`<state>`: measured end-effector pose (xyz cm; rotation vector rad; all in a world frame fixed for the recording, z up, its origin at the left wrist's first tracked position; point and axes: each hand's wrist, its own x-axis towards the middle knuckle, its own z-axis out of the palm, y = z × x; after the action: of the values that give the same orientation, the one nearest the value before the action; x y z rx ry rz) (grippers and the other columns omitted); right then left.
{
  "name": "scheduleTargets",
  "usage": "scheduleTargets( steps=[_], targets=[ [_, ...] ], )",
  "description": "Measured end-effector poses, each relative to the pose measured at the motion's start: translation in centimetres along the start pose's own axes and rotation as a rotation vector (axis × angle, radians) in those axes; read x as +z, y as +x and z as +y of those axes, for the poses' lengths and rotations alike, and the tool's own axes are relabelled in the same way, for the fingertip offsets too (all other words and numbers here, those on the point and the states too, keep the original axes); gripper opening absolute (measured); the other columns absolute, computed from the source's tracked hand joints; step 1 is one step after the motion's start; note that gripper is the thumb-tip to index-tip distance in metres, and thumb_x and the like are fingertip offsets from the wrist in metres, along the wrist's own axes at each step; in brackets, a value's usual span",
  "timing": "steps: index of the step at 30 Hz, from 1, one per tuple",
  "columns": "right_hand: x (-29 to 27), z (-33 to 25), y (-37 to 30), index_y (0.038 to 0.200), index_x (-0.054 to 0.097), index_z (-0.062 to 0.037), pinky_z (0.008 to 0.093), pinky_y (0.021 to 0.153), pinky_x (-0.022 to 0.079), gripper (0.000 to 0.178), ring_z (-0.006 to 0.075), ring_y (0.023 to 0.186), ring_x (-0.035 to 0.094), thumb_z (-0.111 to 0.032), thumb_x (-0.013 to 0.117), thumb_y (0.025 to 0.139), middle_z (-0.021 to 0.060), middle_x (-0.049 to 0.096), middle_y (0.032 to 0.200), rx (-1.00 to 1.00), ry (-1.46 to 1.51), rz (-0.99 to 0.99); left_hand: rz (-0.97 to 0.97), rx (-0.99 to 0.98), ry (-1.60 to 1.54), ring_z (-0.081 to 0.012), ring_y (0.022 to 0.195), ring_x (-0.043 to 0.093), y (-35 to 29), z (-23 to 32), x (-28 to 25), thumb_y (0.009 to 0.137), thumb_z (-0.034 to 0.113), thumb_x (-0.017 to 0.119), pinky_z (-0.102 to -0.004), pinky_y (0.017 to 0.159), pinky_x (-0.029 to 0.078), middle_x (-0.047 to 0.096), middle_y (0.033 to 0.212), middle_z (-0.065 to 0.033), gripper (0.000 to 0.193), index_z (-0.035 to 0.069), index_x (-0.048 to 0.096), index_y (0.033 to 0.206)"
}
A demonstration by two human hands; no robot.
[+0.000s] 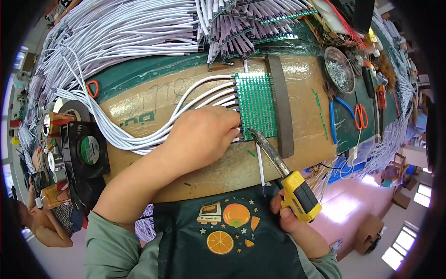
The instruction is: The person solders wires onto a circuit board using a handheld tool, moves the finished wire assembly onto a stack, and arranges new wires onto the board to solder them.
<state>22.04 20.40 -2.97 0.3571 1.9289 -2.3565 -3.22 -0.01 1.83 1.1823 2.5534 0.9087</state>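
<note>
A green circuit board [255,104] lies on the brown work board, with several white cables [190,95] running into its left edge. At the lower part of that edge, my left hand [200,135] is closed in a pinch on a white cable's end; the fingertips partly hide it. My right hand [290,211] grips a yellow soldering iron [297,193], whose dark tip meets or hovers just over the board's lower left corner. Along the right side of the circuit board stands a dark bar [280,107]. A loose white wire [260,165] passes below the board.
Large bundles of white cables [125,28] fill the back left, with finished-looking boards [251,28] piled beside them. A black fan [86,149] and solder spools stand left. To the right are a metal dish [340,69], blue-handled pliers [333,121] and orange-handled scissors [360,116].
</note>
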Motion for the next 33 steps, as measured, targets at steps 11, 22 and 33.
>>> scheduleTargets(
  steps=[11,22,33],
  targets=[
    [-0.3,0.3,-0.1,0.095,0.057,-0.0067,0.0265,0.061,0.040,0.027,0.0118,0.065,0.050,-0.025,0.074,0.086,-0.0016,0.051,0.072,0.023,-0.048,0.022,0.019,0.001,-0.009,-0.0359,0.080,0.063,0.0,0.2,0.3,0.083,0.017,0.068,-0.0463,0.070,0.049,0.064,0.081,-0.0141,0.015,0.003,0.062,0.083],
    [-0.3,0.1,-0.5,0.114,0.051,-0.0098,0.0294,0.061,0.040,0.053,0.0137,0.067,0.047,-0.044,0.077,0.084,0.0015,0.050,0.081,0.140,-0.020,0.018,0.031,0.007,-0.023,-0.0363,0.079,0.063,-0.2,0.1,0.4,0.084,0.016,0.067,-0.0465,0.070,0.049,0.064,0.080,-0.0143,0.015,0.004,0.060,0.083],
    [-0.1,0.0,-0.6,0.112,0.057,-0.0054,0.0259,0.068,0.045,0.034,0.0107,0.076,0.054,-0.027,0.072,0.090,0.0003,0.056,0.088,0.066,0.096,-0.004,0.041,-0.001,-0.019,-0.0356,0.080,0.063,-0.2,0.1,0.5,0.084,0.017,0.067,-0.0466,0.070,0.050,0.065,0.081,-0.0136,0.015,0.004,0.060,0.084]
  ],
)
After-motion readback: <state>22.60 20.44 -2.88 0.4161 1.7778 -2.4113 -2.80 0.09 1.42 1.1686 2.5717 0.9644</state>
